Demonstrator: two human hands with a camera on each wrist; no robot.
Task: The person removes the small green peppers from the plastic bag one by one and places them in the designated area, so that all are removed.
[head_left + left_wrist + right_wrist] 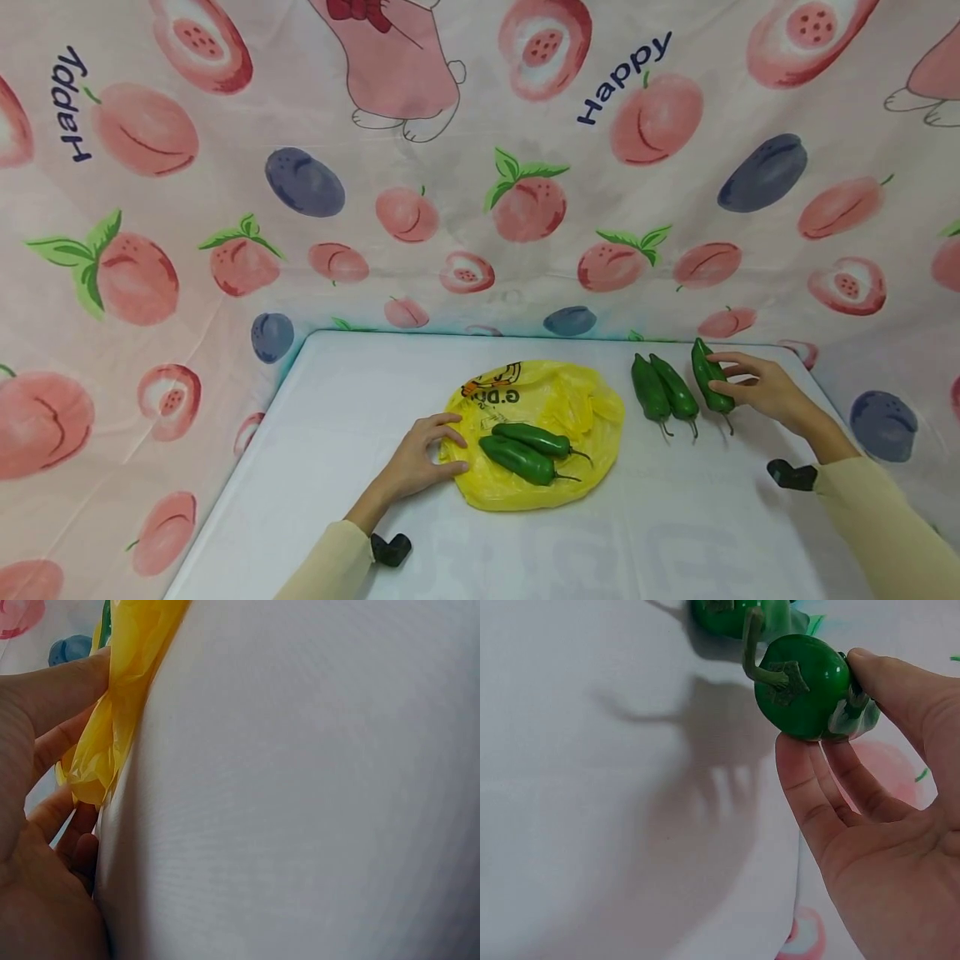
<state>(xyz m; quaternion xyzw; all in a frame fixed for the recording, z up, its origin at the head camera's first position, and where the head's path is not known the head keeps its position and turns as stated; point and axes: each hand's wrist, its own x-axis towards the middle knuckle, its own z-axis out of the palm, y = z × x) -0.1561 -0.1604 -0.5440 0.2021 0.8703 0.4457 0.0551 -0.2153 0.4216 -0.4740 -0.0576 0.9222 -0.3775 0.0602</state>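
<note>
In the head view, my right hand (768,389) grips a green chili pepper (707,375) at the table's far right, thumb on one side and fingers on the other. Seen from the right wrist, the pepper (802,686) points its curved stem at the camera, its shadow falling on the table apart from it. My left hand (420,457) holds the left edge of a yellow plastic bag (480,492). The left wrist view has the thumb and fingers around a gathered fold of the bag (124,712). Two green peppers (525,458) lie on the bag, stems to the right.
Two more green peppers (651,390) lie side by side between the bag and my right hand. A white-covered table (337,375) bears everything. Behind it hangs a fruit-print cloth (450,167). A small black object (792,475) is by each wrist.
</note>
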